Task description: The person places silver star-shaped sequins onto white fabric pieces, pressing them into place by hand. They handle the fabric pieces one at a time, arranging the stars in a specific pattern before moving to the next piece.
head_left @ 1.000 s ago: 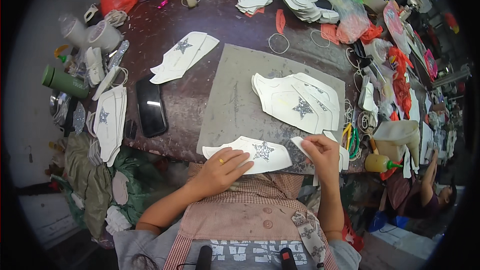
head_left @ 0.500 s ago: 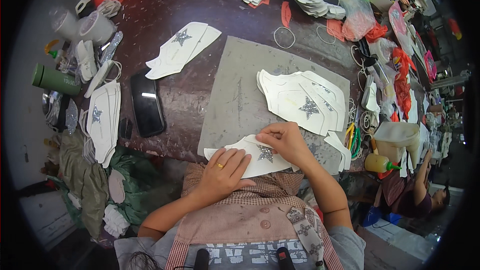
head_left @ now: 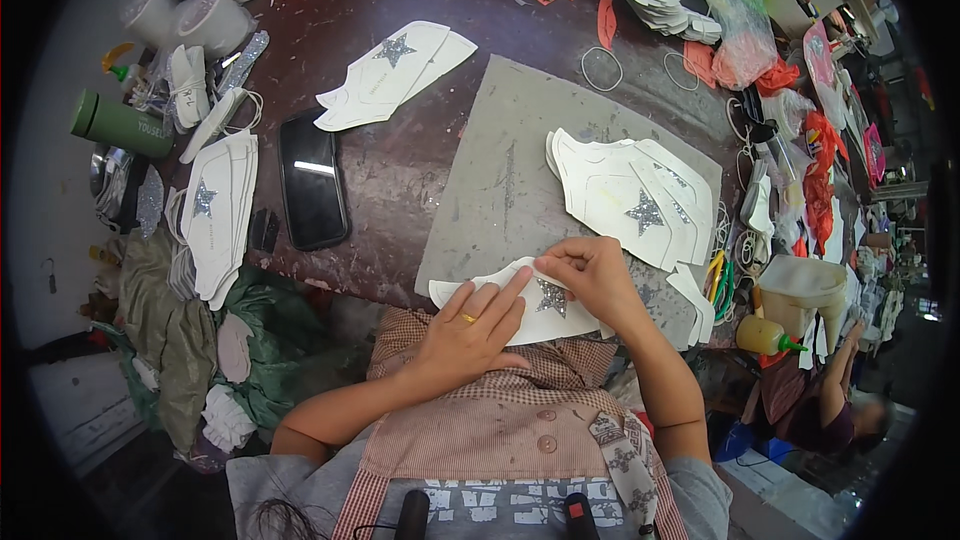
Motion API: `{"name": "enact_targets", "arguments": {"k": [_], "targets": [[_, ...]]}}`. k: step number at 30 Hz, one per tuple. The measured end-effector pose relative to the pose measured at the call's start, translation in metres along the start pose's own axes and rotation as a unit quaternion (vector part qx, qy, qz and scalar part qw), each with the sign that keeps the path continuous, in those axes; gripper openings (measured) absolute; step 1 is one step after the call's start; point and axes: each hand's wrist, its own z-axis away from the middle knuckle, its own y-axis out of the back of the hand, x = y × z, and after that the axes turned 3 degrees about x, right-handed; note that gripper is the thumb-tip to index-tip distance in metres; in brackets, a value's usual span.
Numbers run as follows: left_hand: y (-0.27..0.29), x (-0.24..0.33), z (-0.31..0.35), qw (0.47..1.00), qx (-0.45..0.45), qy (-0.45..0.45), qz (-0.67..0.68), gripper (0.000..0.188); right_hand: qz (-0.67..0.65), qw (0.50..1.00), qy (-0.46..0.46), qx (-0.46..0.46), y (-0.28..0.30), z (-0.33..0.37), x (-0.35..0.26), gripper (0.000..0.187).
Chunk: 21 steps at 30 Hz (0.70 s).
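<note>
A white shoe-upper piece with a silver glitter star [head_left: 551, 298] lies at the table's near edge, partly over the front of a grey board [head_left: 480, 170]. My left hand [head_left: 472, 328] rests flat across its left part, fingers stretched out, a ring on one of them. At the piece's upper edge, just above the star, my right hand [head_left: 597, 280] pinches with thumb and forefinger. The fingertips hide exactly what is between them. Beyond my right hand, a fanned stack of similar white pieces [head_left: 610, 185] sits on the board.
Left of the board are a black phone [head_left: 311, 185], a stack of white star pieces [head_left: 222, 225] and a green bottle [head_left: 120, 123]. More white pieces [head_left: 395, 75] lie behind. On the right stand a plastic tub [head_left: 803, 277] and a yellow glue bottle [head_left: 762, 335]. A co-worker [head_left: 830, 400] sits beyond.
My left hand's fingers have slid up and right along the piece, closer to my right hand, and straightened. My right hand keeps its pinch near the star. The whole view has shifted slightly.
</note>
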Motion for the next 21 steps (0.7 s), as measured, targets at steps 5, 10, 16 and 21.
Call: {"name": "enact_targets", "arguments": {"k": [5, 10, 16, 21], "targets": [[-0.013, 0.005, -0.001, 0.999, 0.02, 0.019, -0.028, 0.079, -0.092, 0.996, -0.009, 0.019, 0.008, 0.012, -0.002, 0.019], [-0.014, 0.008, -0.005, 0.999, 0.023, 0.019, -0.024, 0.089, -0.074, 0.995, -0.045, 0.044, 0.042, 0.04, 0.035, 0.019], [-0.003, 0.014, -0.016, 0.998, -0.024, 0.011, -0.05, 0.108, -0.086, 0.99, -0.053, 0.096, 0.041, 0.041, 0.043, 0.018], [0.001, 0.022, -0.027, 0.995, -0.044, 0.041, -0.077, 0.109, -0.063, 0.99, -0.007, 0.126, 0.033, 0.041, 0.053, 0.019]]}}
